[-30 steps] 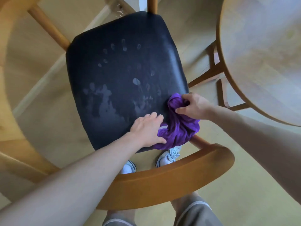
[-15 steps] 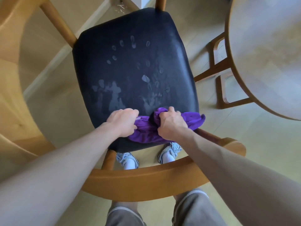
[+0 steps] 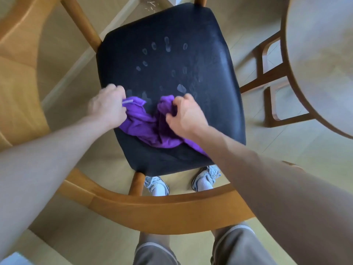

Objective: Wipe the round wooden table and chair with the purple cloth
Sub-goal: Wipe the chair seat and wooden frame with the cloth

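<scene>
1. Purple, soft and rumpled, the cloth (image 3: 145, 129) lies bunched in loose folds on the near half of the chair seat (image 3: 172, 54), with one tail trailing toward the seat's near right edge under the right forearm.
2. Black and smooth like leather or vinyl, the seat is a rounded square pad; its matte surface carries pale smudges (image 3: 168, 46), oval fingertip prints in an arc and larger blotches nearer the cloth.
3. The left hand (image 3: 108, 106), blurred, grips the cloth's left end with curled fingers, a thin pale strip of hem or label showing at its edge.
4. The right hand (image 3: 186, 115) has its fingers bent like claws and bunches the cloth's right end into a raised lump against the seat.
5. Honey-coloured varnished wood forms the chair's curved backrest rail (image 3: 152, 211), which arcs across the near side; round wooden spindles (image 3: 136, 182) join it to the seat.
6. The round wooden worktop (image 3: 324, 54), paler and with faint grain, fills the upper right, its thin curved rim overhanging a darker wooden base frame (image 3: 267, 73). It stands apart from the chair.
7. Pale wood-look flooring (image 3: 286, 142) lies beneath; light sneakers (image 3: 206, 177) with white socks and grey shorts (image 3: 236, 245) with a pale hem trim show below the rail.
</scene>
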